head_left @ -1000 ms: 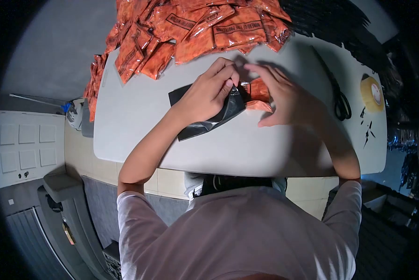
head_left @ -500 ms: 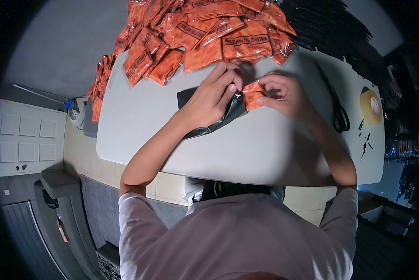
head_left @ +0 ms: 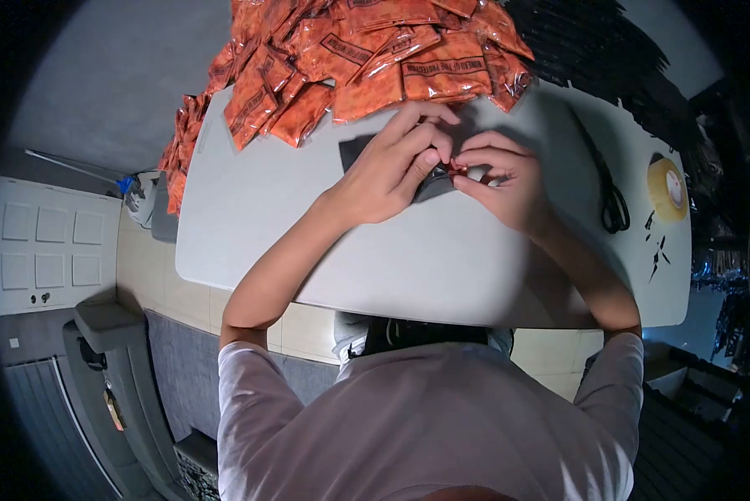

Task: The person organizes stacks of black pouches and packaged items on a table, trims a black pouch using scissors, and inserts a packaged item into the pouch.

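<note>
Here, upper centre — left hand [head_left: 396,163] half-curled, gripping black bag [head_left: 433,190]; right hand [head_left: 506,179] nearly closed, pinching reddish bit [head_left: 458,169] — firm left hold, light pinch suits.

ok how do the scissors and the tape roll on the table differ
The scissors are black, while the tape roll is yellow. The scissors are long and narrow; the tape roll is round. The scissors lie nearer the right hand than the tape roll. Both rest on the white table, untouched.
</note>
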Tool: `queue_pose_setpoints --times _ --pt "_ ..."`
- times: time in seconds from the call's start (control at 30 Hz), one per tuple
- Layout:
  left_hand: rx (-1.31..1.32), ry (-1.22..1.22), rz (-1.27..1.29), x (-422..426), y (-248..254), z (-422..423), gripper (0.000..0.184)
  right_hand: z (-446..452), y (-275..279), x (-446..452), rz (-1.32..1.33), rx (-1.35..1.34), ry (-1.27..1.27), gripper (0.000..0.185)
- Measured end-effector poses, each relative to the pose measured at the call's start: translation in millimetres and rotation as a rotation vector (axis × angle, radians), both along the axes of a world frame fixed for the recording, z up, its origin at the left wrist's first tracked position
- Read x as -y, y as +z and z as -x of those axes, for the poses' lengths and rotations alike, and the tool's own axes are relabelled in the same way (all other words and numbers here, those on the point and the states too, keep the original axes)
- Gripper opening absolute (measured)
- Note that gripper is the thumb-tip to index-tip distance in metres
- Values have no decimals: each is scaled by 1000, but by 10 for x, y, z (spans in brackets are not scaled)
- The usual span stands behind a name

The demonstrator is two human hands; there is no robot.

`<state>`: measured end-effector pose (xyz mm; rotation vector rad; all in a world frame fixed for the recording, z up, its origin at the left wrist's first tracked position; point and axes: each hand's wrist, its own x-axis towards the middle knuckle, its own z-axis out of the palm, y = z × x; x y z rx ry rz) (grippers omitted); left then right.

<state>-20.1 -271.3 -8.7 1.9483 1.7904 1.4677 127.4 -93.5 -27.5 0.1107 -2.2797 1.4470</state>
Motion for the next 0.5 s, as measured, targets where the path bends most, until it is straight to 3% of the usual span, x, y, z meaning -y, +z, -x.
queue_pose_setpoints --times 0.07,0.13,0.27,0.33,0.4,0.47,0.5 --pt "-28 -5 -24 -69 -42 -50 28 16 -14 20 -96 -56 -52 24" --pt "-62 -29 -10 -113 -61 -142 29 69 -108 -12 -352 -310 -102 23" --pt "-95 -31 13 -122 -85 -118 31 93 -247 -103 -342 -302 -63 23" --pt "-96 -12 23 -81 19 -34 33 51 -203 -131 -281 -47 10 26" --pt "-58 53 -7 -15 24 138 36 54 -227 -173 -195 -35 0 24" --pt "5 214 32 109 151 164 29 87 -340 -272 -18 148 -168 21" --pt "47 240 49 123 142 188 30 102 -286 -315 -73 136 -172 14"
